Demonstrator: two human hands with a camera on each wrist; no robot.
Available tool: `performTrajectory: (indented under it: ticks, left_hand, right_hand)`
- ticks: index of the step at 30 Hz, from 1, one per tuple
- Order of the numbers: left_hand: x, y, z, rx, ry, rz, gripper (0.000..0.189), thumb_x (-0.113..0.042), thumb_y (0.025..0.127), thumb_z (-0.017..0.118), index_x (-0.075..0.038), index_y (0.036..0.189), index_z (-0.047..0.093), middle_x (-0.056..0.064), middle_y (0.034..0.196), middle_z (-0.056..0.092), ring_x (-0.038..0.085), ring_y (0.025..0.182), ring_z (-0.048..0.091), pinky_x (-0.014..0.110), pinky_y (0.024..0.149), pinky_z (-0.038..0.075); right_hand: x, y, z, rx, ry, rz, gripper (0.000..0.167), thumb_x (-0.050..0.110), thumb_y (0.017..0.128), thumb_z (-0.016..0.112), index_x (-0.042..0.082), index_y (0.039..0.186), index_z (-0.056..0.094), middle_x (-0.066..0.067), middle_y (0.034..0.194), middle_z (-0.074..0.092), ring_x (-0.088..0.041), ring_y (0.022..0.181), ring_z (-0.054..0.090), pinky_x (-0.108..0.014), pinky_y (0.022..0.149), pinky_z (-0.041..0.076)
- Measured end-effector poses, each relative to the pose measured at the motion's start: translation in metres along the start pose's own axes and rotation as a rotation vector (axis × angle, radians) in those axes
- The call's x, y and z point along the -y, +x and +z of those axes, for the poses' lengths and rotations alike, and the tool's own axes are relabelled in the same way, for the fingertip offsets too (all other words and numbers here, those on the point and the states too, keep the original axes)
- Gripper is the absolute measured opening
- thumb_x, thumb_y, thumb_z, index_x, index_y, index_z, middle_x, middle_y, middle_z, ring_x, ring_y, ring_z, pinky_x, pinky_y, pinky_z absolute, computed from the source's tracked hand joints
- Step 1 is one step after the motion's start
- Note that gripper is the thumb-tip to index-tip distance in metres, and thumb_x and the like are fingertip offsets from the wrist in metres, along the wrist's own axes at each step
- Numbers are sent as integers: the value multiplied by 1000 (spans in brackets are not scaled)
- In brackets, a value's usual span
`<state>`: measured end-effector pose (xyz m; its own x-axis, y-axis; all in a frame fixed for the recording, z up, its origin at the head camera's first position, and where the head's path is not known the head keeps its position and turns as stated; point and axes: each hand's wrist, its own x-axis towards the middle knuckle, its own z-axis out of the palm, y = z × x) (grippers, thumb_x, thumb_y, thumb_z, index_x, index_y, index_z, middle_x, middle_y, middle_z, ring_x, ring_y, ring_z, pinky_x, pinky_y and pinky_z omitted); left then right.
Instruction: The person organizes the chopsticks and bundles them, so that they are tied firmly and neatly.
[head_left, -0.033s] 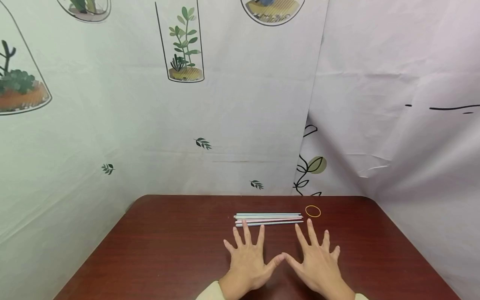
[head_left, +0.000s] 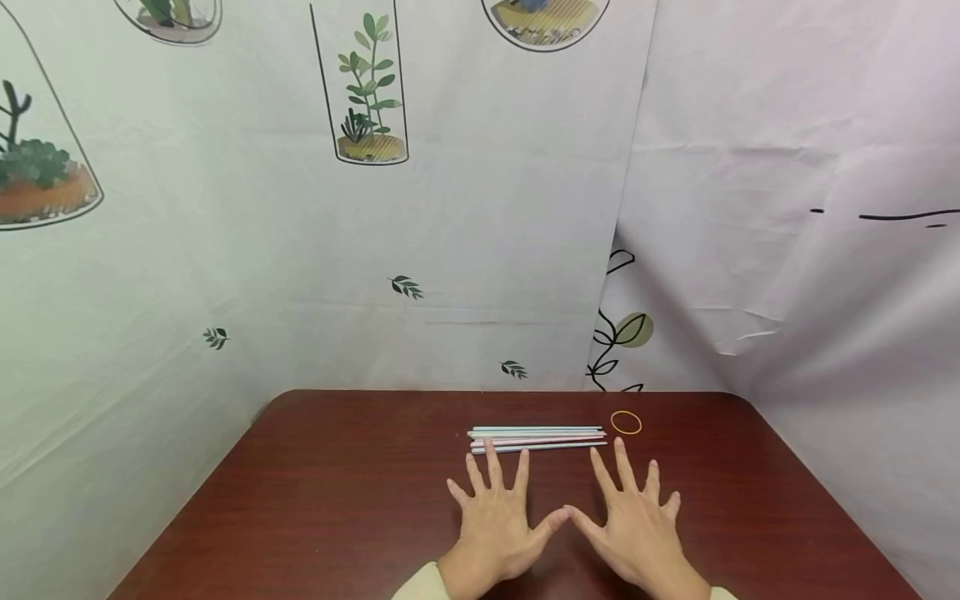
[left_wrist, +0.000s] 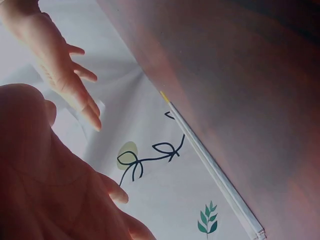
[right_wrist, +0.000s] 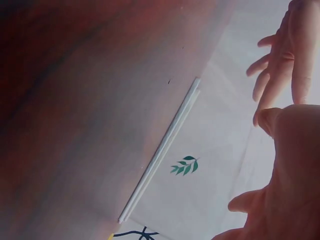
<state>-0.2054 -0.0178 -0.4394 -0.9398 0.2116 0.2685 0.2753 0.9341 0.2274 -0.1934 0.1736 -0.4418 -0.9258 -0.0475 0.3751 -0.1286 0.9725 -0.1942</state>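
My left hand (head_left: 495,525) is held over the table with its fingers spread, palm down and holding nothing. Beside it my right hand (head_left: 637,525) is spread the same way, also holding nothing, and the two thumb tips meet in the head view. Just beyond the fingertips lie several thin, pale straw-like sticks (head_left: 540,432), side by side and running left to right; a left fingertip overlaps the nearest ones. A thin yellow rubber band (head_left: 626,422) lies off their right end, beyond the right hand. Both wrist views show the sticks edge-on, low along the tabletop.
The dark red-brown table (head_left: 360,483) has rounded far corners. Behind it and along both sides hangs a pale cloth (head_left: 480,233) printed with plants and leaves, close to the table's edges.
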Motion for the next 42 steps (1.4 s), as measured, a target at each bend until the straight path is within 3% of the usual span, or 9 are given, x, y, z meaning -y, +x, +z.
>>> performTrajectory:
  ticks: [11, 23, 25, 28, 32, 37, 42]
  left_hand:
    - [4, 4, -4, 15, 33, -3, 96, -85, 85, 23, -22, 157, 28, 32, 157, 18, 59, 140, 19, 83, 96, 18]
    - [9, 13, -4, 34, 9, 25, 97, -84, 86, 21, -19, 157, 29, 32, 157, 18, 59, 140, 19, 84, 96, 16]
    - [11, 17, -4, 39, 15, 36, 96, -84, 87, 23, -19, 157, 29, 33, 157, 19, 59, 139, 21, 83, 96, 18]
    - [16, 26, -6, 46, -2, 57, 88, -76, 90, 36, -19, 157, 28, 33, 156, 22, 59, 137, 28, 81, 95, 24]
    - [26, 42, -10, 78, -79, 73, 79, -57, 93, 55, -21, 157, 28, 32, 155, 24, 58, 134, 34, 75, 96, 32]
    - [43, 67, -14, 170, -197, 138, 73, -44, 92, 63, -29, 156, 31, 30, 156, 26, 51, 133, 41, 66, 96, 41]
    - [65, 90, -12, 219, -425, 213, 75, -35, 89, 72, -26, 154, 36, 29, 155, 27, 54, 136, 35, 69, 101, 33]
  right_hand:
    - [-3, 3, 4, 20, -8, -8, 90, 80, 83, 47, 20, 150, 45, -16, 161, 25, -64, 131, 31, -84, 91, 24]
    - [-7, 8, 4, -17, -5, -60, 83, 73, 85, 55, 17, 146, 50, -17, 158, 31, -55, 136, 32, -78, 97, 26]
    - [-8, 11, 3, -10, 7, -65, 82, 70, 85, 57, 16, 146, 51, -19, 158, 31, -58, 134, 32, -77, 97, 27]
    - [-10, 19, 0, 16, 33, -62, 82, 68, 85, 60, 14, 146, 51, -25, 156, 29, -64, 128, 34, -77, 95, 29]
    - [-15, 36, -2, 77, 112, -37, 87, 68, 85, 61, 10, 147, 47, -32, 153, 30, -68, 122, 36, -76, 90, 34]
    - [-24, 63, -2, 144, 264, -16, 91, 65, 86, 62, 1, 148, 42, -38, 148, 30, -66, 120, 37, -74, 88, 37]
    - [-34, 86, 3, 134, 448, -6, 86, 48, 83, 75, -7, 141, 44, -37, 139, 40, -59, 121, 38, -66, 95, 35]
